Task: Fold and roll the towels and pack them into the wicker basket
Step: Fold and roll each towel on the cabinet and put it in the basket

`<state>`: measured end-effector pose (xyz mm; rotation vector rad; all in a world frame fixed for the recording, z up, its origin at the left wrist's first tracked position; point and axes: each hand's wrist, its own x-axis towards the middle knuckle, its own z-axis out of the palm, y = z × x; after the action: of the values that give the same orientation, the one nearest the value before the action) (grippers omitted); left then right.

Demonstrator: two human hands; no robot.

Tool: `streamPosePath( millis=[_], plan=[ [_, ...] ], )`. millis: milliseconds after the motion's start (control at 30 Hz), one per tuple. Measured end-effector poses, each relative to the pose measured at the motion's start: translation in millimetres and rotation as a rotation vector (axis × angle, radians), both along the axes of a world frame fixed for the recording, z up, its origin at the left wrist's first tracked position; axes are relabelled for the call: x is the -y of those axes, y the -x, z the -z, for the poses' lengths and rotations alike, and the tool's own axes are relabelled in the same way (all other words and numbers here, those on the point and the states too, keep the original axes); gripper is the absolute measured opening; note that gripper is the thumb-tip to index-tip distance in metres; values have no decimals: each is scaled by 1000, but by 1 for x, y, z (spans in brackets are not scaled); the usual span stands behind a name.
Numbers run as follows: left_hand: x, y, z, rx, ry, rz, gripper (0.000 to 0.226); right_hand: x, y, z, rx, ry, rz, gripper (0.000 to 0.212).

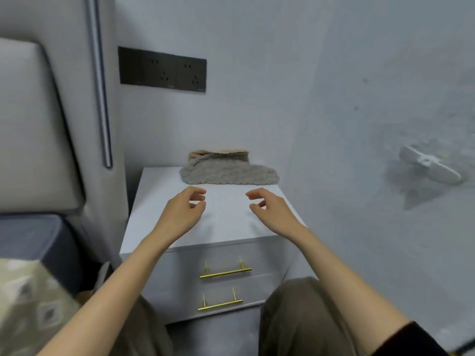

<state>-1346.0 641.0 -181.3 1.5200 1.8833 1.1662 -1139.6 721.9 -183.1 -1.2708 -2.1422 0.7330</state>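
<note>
A pile of grey and beige knobbly towels (226,170) lies at the back of a white nightstand top (159,222), against the wall. My left hand (186,208) hovers over the middle of the top, a little in front of the pile, with loosely curled fingers and nothing in it. My right hand (270,208) mirrors it to the right, also empty with loosely curled fingers. Both are apart from the towels. No wicker basket is in view.
The nightstand has two drawers with brass handles (225,272). A padded headboard (33,129) and bed stand to the left. A black socket panel (162,69) is on the wall above. A white object (429,167) lies on the floor at right.
</note>
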Motion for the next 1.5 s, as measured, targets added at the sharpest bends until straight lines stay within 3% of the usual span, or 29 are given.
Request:
streamPosePath(
  millis=[267, 433, 600, 700, 867, 1033, 1133, 1333, 1400, 1500],
  plan=[
    [-58, 28, 36, -165, 59, -44, 41, -87, 34, 53, 162, 3, 97, 51],
    [-87, 34, 50, -253, 47, -46, 43, -127, 44, 69, 154, -72, 186, 58],
    [-101, 38, 53, -520, -13, -15, 45, -164, 57, 76, 289, -78, 200, 67],
    [-105, 38, 51, -556, -49, -38, 44, -180, 68, 77, 338, -115, 269, 57],
    [-109, 28, 53, -545, -31, 1, 44, -186, 67, 81, 265, -281, 309, 15],
    [-108, 22, 51, -500, -44, 4, 43, -168, 55, 56, 228, -173, 116, 23],
    [-102, 18, 48, -468, -70, 0, 42, -142, 45, 26, 314, -97, -28, 21],
    [-90, 16, 50, -418, -76, -13, 47, -86, 24, -9, 412, 273, -354, 22],
    [-88, 15, 52, -413, -71, -9, 47, -80, 16, -7, 355, 297, -364, 13],
    [-91, 15, 53, -410, -60, -14, 48, -87, 12, 5, 170, 89, -111, 2]
  ],
)
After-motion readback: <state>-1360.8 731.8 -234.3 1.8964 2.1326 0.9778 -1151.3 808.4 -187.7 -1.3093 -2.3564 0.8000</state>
